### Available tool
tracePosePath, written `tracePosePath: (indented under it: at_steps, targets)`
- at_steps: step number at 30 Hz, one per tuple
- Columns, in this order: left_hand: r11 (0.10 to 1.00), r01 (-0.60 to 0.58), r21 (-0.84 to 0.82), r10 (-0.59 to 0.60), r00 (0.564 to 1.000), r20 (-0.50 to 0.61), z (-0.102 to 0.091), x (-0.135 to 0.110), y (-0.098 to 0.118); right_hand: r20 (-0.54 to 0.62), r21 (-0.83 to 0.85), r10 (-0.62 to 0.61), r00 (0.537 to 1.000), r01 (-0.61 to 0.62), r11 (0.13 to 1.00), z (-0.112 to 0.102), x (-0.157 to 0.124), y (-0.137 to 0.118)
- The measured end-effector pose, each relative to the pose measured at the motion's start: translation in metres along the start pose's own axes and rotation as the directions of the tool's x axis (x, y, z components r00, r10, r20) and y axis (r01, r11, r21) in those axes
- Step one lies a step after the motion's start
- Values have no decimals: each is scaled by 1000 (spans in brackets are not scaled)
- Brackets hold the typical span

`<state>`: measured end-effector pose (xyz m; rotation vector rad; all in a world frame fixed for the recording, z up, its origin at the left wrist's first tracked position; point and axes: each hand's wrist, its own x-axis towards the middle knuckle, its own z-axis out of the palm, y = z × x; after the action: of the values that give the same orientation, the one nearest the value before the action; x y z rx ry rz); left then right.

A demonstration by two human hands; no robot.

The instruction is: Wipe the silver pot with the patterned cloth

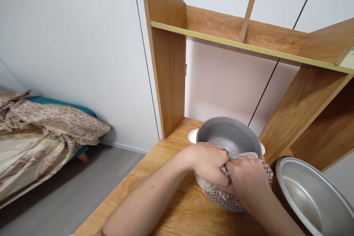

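A grey metal pot (221, 132) sits in a white cooker body (193, 135) on the wooden desk (166, 162). My left hand (208, 162) grips the pot's near rim and pinches a brown-and-white patterned cloth (221, 196). My right hand (249, 180) is closed over the same cloth, pressing it against the pot's near side. The cloth hangs down in front of the cooker, partly hidden under both hands.
A second metal bowl or lid (312, 195) lies at the desk's right corner. A wooden shelf unit (168, 66) rises behind and to the right. On the left, a bed with a patterned blanket (41, 132) stands on grey floor (83, 188).
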<state>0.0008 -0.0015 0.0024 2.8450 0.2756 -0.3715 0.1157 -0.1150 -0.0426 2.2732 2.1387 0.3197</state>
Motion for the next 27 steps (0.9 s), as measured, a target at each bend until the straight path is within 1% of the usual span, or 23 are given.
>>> tracePosePath:
  at_steps: [3,7,11,14,17,20,23,27]
  targets:
    - [999,27,28,-27,999,-22,1,-1,-1,21,6,-15,1000,15,1000,-1,0,2]
    - [995,88,52,-86,995,-42,2,-3,-4,101,13,-37,994,36,999,-7,-1,6]
    - [996,59,65,-56,997,-45,2,-3,-5,164,6,-30,986,29,1000,-16,-1,11]
    - [998,21,53,-20,999,-34,1,-4,-5,199,22,-50,979,47,999,-24,-1,15]
    - [1000,-12,19,13,1000,-15,-1,-5,-5,222,23,-48,974,44,999,-31,-1,18]
    - [999,-21,28,21,1000,-11,-1,-5,-5,233,10,-42,972,41,999,-34,-1,18]
    - [998,-19,60,22,999,-34,0,-4,-4,227,8,-41,973,41,999,-32,0,15]
    - [997,17,71,-14,999,-36,2,0,-1,216,1,6,976,-6,1000,-25,1,10]
